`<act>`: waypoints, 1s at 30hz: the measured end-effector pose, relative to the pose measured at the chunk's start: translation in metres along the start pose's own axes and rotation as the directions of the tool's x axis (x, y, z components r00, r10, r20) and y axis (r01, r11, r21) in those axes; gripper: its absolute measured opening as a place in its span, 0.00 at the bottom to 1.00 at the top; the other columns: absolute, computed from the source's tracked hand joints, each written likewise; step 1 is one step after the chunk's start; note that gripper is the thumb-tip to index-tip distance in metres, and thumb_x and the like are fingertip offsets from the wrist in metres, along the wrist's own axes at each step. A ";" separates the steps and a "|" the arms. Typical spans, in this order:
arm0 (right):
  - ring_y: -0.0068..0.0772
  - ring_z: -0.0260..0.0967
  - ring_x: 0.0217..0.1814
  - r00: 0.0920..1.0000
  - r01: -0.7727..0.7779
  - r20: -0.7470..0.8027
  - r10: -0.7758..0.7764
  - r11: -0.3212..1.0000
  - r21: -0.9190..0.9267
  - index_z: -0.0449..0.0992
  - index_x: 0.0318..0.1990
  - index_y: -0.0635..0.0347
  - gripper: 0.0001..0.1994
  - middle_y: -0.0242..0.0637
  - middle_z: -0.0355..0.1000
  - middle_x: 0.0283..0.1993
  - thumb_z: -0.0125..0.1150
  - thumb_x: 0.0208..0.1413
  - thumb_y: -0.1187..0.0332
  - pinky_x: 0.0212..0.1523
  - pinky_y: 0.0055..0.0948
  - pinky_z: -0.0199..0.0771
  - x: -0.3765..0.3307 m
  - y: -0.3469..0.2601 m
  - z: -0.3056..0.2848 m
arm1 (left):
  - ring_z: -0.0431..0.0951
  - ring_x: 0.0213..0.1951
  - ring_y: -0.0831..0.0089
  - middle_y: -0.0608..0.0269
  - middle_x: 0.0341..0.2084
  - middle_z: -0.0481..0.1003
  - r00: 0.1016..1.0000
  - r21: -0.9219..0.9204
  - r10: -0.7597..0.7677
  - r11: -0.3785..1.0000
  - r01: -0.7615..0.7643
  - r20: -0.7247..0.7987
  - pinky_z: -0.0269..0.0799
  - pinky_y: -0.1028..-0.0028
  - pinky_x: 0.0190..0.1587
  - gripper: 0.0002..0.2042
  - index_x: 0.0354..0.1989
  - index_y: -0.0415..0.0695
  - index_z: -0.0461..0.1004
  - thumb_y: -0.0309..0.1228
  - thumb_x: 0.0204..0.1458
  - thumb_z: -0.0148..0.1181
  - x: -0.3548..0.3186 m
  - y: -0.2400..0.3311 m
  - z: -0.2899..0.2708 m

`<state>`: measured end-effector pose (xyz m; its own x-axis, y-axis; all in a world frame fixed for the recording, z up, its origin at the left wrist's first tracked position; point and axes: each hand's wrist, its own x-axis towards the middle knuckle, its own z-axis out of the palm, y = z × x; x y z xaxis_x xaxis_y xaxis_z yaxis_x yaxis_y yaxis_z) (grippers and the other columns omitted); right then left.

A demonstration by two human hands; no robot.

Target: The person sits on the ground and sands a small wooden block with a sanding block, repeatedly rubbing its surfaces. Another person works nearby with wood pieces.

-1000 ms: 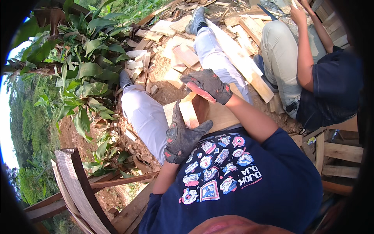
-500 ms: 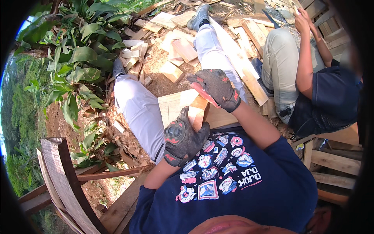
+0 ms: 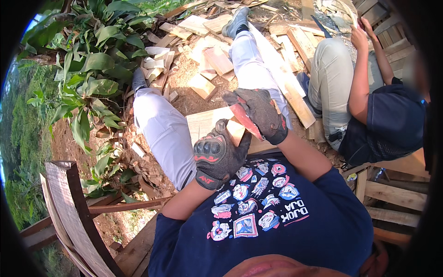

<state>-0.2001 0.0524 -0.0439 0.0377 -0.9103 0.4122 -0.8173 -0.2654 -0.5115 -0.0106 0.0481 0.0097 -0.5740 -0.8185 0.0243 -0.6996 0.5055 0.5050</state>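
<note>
A wooden block (image 3: 236, 131) with a pale sunlit face is held between my two gloved hands, above a flat wooden board (image 3: 199, 124) that lies across between my thighs. My left hand (image 3: 219, 152), in a black glove with red trim and a hard knuckle guard, is closed on the block's near side. My right hand (image 3: 259, 114), in a matching glove, lies over the block's far upper part with its fingers bent round it. Much of the block is hidden beneath the gloves, and the right fingertips do not show fully.
Several offcuts (image 3: 202, 86) lie on the sawdust-covered ground between my legs. A long plank (image 3: 288, 81) runs beside my right leg. Another person (image 3: 334, 78) sits close on the right, handling a wood strip. Leafy plants (image 3: 99, 62) and a curved timber (image 3: 76, 207) stand on the left.
The block has turned and sunk lower between my hands, so less of it shows. My left hand has rotated and moved slightly up; my right hand has moved slightly down and right.
</note>
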 end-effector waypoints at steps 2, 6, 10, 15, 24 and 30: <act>0.46 0.80 0.41 0.993 -0.036 -0.105 0.047 0.994 0.101 0.84 0.59 0.42 0.16 0.36 0.81 0.41 0.66 0.66 0.60 0.42 0.46 0.77 0.006 0.006 0.008 | 0.87 0.34 0.48 0.45 0.32 0.84 0.997 -0.107 -0.069 0.992 0.073 0.035 0.81 0.55 0.37 0.29 0.54 0.33 0.75 0.49 0.58 0.72 0.000 0.001 0.000; 0.50 0.79 0.35 0.989 -0.145 0.015 0.145 0.989 0.005 0.86 0.43 0.52 0.11 0.42 0.81 0.35 0.63 0.68 0.56 0.37 0.49 0.75 0.000 0.053 0.024 | 0.88 0.37 0.46 0.42 0.36 0.85 0.984 -0.128 -0.161 0.977 0.169 0.072 0.82 0.53 0.41 0.30 0.54 0.33 0.75 0.50 0.59 0.71 -0.004 0.002 0.000; 0.50 0.80 0.39 0.929 -0.348 0.142 0.341 0.937 0.031 0.83 0.42 0.53 0.12 0.42 0.80 0.37 0.64 0.68 0.55 0.42 0.48 0.77 -0.016 0.092 0.041 | 0.87 0.37 0.46 0.42 0.36 0.84 0.988 -0.052 -0.139 0.988 0.142 0.061 0.82 0.52 0.41 0.30 0.55 0.32 0.74 0.49 0.59 0.72 -0.004 0.014 -0.003; 0.47 0.81 0.47 0.995 0.031 -0.090 -0.036 0.998 -0.058 0.84 0.55 0.49 0.16 0.39 0.82 0.46 0.65 0.67 0.54 0.49 0.48 0.77 0.006 -0.006 -0.007 | 0.86 0.36 0.46 0.42 0.34 0.83 0.993 -0.074 -0.110 0.991 0.114 0.044 0.81 0.53 0.38 0.29 0.55 0.33 0.75 0.49 0.59 0.72 -0.005 0.009 -0.002; 0.40 0.79 0.59 0.887 -0.438 0.290 0.361 0.854 0.279 0.79 0.65 0.48 0.19 0.36 0.80 0.58 0.58 0.72 0.55 0.57 0.41 0.77 -0.029 0.077 0.036 | 0.84 0.25 0.51 0.48 0.25 0.81 0.989 -0.063 0.080 0.994 -0.088 -0.122 0.78 0.54 0.31 0.28 0.54 0.34 0.77 0.49 0.60 0.68 -0.012 -0.010 0.018; 0.37 0.81 0.41 0.979 -0.197 0.083 0.187 0.972 0.125 0.81 0.60 0.57 0.20 0.38 0.81 0.45 0.52 0.75 0.53 0.47 0.37 0.79 -0.043 0.121 0.043 | 0.83 0.23 0.52 0.50 0.21 0.80 0.979 -0.076 0.086 0.992 -0.102 -0.186 0.77 0.53 0.29 0.25 0.47 0.36 0.78 0.50 0.59 0.68 -0.010 0.001 0.007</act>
<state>-0.2758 0.0458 -0.1557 -0.0686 -0.9670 0.2452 -0.7303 -0.1188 -0.6727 -0.0080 0.0589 0.0038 -0.5428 -0.8083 0.2281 -0.6029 0.5641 0.5641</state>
